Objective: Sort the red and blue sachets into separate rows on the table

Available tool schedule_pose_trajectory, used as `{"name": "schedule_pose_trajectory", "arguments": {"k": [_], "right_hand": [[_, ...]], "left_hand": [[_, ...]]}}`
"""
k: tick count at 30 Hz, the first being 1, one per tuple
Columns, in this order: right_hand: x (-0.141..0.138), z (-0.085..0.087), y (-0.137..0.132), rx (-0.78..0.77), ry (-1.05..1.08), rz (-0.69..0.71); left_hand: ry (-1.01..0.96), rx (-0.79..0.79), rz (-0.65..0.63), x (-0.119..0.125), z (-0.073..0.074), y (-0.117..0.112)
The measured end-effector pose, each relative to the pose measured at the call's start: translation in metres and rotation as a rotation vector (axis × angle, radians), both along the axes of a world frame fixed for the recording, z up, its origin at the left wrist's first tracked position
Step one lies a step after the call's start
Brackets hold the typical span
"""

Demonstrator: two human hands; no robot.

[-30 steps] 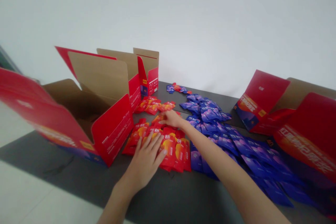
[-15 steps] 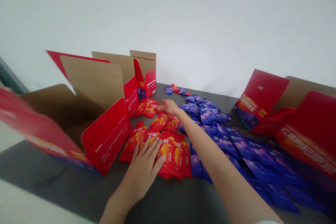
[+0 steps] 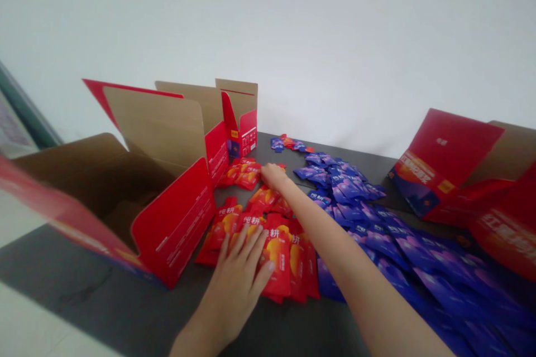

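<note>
My left hand [image 3: 240, 279] lies flat, fingers extended, over the near rows of red pouches [image 3: 278, 268] printed with orange shapes. Farther off, my right hand [image 3: 273, 175] is curled closed at the far part of the red pouches, with a bit of red packet showing just behind it. Its fingertips are mostly hidden. Two more red pouches [image 3: 249, 175] lie just left of that hand. To the right of my right forearm spreads a large heap of blue-purple pouches [image 3: 347, 181].
An open red carton [image 3: 176, 234] stands at left, with another open red carton [image 3: 248, 131] farther back. More open red cartons [image 3: 452, 150] stand at right. Small red and blue packets [image 3: 288, 144] lie at the back of the dark table [image 3: 268, 323], near a white wall.
My right hand's fingers, stretched out before, are now curled down at the red pouches. My left hand stays on the near pouches. The whole view has shifted slightly.
</note>
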State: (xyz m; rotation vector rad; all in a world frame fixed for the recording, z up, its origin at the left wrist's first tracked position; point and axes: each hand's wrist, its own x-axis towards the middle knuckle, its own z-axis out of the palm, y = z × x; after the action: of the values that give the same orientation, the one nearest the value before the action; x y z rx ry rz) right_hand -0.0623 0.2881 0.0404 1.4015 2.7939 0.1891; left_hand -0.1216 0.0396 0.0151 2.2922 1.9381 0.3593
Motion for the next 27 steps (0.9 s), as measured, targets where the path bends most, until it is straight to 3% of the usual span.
{"name": "schedule_pose_trajectory", "arguments": {"k": [11, 15, 19, 24, 27], "right_hand": [[0.021, 0.061, -0.030, 0.296, -0.026, 0.122], [0.021, 0.056, -0.061, 0.301, -0.115, 0.238], [0.045, 0.039, -0.086, 0.300, -0.144, 0.293], [0.079, 0.034, -0.080, 0.256, -0.139, 0.208], [0.085, 0.034, -0.068, 0.255, -0.133, 0.165]], "left_hand": [[-0.028, 0.047, 0.015, -0.001, -0.008, 0.001], [-0.040, 0.053, 0.018, 0.000, -0.008, 0.000], [-0.071, 0.094, 0.005, -0.002, -0.009, 0.001], [-0.146, 0.106, -0.001, -0.002, -0.008, 0.000], [-0.147, 0.177, -0.018, -0.001, 0.001, -0.003]]}}
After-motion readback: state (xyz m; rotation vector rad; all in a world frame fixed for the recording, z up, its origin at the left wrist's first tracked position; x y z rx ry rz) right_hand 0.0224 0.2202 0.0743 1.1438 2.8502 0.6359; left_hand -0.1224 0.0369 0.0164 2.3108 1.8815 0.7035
